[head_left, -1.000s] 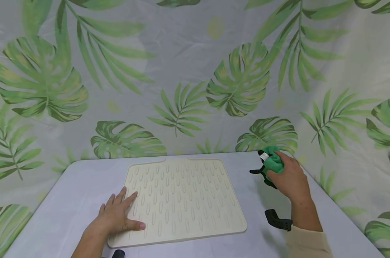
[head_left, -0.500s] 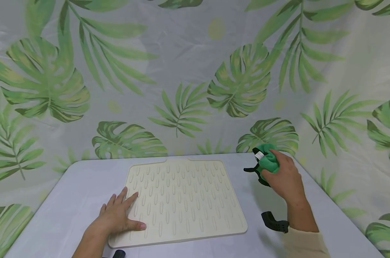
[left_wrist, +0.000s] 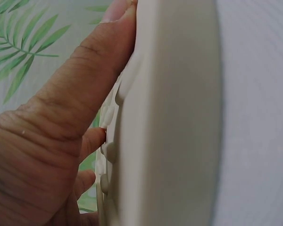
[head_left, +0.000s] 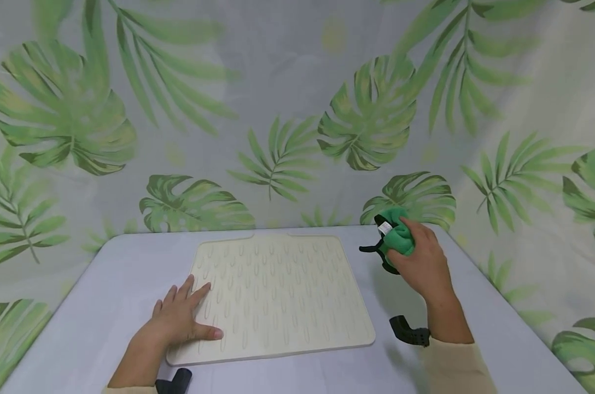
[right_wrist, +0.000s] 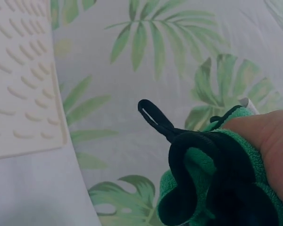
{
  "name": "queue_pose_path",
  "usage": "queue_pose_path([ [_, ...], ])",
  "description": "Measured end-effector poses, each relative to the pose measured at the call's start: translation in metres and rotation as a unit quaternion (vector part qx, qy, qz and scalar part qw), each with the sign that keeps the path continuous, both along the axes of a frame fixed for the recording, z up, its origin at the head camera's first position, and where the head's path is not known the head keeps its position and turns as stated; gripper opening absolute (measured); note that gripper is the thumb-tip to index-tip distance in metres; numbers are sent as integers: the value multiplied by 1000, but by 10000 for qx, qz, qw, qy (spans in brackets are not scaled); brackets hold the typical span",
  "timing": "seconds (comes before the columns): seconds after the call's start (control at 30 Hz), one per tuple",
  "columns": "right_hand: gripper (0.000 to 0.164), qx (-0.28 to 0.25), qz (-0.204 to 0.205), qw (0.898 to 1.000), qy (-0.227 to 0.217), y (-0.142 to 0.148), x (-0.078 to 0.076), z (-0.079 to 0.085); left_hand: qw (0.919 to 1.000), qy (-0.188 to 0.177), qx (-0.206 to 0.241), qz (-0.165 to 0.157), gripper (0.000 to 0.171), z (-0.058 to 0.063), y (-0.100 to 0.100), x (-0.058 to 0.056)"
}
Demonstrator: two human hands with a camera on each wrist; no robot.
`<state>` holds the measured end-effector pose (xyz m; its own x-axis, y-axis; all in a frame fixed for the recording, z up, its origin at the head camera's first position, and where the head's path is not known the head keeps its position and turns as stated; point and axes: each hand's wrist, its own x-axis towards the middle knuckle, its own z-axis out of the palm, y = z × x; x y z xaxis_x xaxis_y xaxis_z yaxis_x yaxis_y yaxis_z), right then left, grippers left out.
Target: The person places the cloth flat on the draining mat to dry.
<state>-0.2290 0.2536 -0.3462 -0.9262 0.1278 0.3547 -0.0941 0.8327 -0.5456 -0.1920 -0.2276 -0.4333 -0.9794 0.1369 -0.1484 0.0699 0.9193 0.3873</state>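
My right hand (head_left: 421, 265) grips a bunched green terry cloth (head_left: 400, 238) with black edging and a white label, held above the right side of the table. In the right wrist view, a black hanging loop (right_wrist: 153, 115) sticks out from the folded cloth, whose black trim (right_wrist: 179, 179) curls back on itself. On the table lies a cream mat (head_left: 283, 295) with rows of raised oval ridges. My left hand (head_left: 176, 320) rests with spread fingers on its left edge. The left wrist view shows the thumb (left_wrist: 89, 70) along the mat's surface near its thick edge.
A white-covered table (head_left: 115, 284) runs back to a leaf-patterned curtain (head_left: 278, 109), which also hangs at both sides. Black wrist mounts sit by the right wrist (head_left: 409, 331) and the left wrist (head_left: 175, 380).
My right hand has moved a little to the left with the green cloth, nearer to the mat. The left hand stays in place on the mat. The head view has shifted slightly.
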Motion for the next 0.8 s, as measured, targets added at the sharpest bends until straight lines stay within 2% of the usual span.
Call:
queue_pose_path([
  [0.23,73,-131,49,9995,271,-8,-1,0,9999,-91,-124,60,132,3,0,-3],
  [0.8,74,-67,462,9980,427,-27,-2,-8,9997,-162,-108,140,131,3,2,-1],
])
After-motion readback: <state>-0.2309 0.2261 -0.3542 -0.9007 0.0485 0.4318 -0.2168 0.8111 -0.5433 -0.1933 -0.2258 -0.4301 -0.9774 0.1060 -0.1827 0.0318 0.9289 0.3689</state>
